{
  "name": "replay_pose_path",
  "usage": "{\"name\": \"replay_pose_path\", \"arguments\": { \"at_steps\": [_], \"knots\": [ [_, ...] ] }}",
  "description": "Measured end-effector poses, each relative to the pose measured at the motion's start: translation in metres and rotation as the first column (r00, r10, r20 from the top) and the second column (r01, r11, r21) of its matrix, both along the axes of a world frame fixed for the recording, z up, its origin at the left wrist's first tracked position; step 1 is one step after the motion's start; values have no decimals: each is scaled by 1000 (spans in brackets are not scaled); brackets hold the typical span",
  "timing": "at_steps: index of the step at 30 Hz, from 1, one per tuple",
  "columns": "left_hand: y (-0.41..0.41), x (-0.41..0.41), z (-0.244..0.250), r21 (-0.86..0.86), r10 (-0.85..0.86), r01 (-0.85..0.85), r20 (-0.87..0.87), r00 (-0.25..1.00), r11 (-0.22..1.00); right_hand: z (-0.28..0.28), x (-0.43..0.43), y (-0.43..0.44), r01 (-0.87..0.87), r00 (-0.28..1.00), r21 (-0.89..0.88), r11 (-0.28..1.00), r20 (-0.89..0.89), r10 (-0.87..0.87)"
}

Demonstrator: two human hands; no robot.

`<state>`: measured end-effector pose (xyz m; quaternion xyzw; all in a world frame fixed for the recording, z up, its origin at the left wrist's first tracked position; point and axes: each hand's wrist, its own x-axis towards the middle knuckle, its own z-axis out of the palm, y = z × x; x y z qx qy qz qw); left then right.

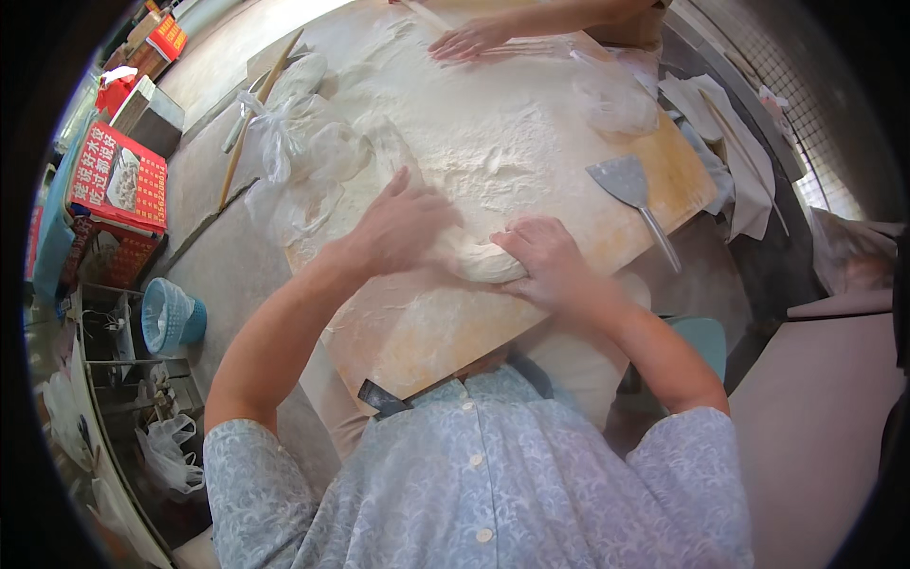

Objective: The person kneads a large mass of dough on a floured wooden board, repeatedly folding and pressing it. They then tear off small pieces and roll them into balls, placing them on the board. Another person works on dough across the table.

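Observation:
A long piece of pale dough (490, 263) lies across the floured wooden board (426, 341) in front of me. My left hand (412, 227), blurred by motion, is over the dough's left part, its fingers partly hidden. My right hand (540, 259) grips the right end, thumb on top and fingers around the side. Beyond my left hand a strip of dough (392, 146) stretches away; whether it joins the held piece cannot be told. A flat metal scraper (622, 181) lies to the right, its handle past the board's edge. Loose flour (498, 167) covers the board's middle.
Another person's hand (469, 39) rests at the board's far side near a pale stick (425, 14). Clear plastic bags (298, 142) and a long wooden stick (259, 107) lie left. A blue basket (170, 316) and red printed boxes (117, 178) stand farther left; cloths (732, 156) lie right.

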<state>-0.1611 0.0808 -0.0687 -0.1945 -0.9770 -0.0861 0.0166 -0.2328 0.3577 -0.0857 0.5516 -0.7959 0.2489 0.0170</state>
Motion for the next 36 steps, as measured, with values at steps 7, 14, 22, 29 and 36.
{"name": "replay_pose_path", "arguments": {
  "at_steps": [7,14,22,29,36],
  "knots": [
    [-71,66,6,-244,247,-293,-203,948,925,11,-29,-29,-28,963,-125,992,-269,-7],
    [-49,93,43,44,316,-314,-37,948,948,2,-20,-47,-167,965,-104,980,-222,140],
    [44,54,16,133,283,-262,-176,943,956,19,-7,-63,-28,942,51,998,-333,43],
    [15,67,-23,99,179,-166,-132,975,981,-10,-1,-26,-76,983,100,992,-158,91],
    [5,84,-24,-15,346,-347,-36,937,938,3,-42,-33,81,997,9,997,-21,-80]
  ]
}}
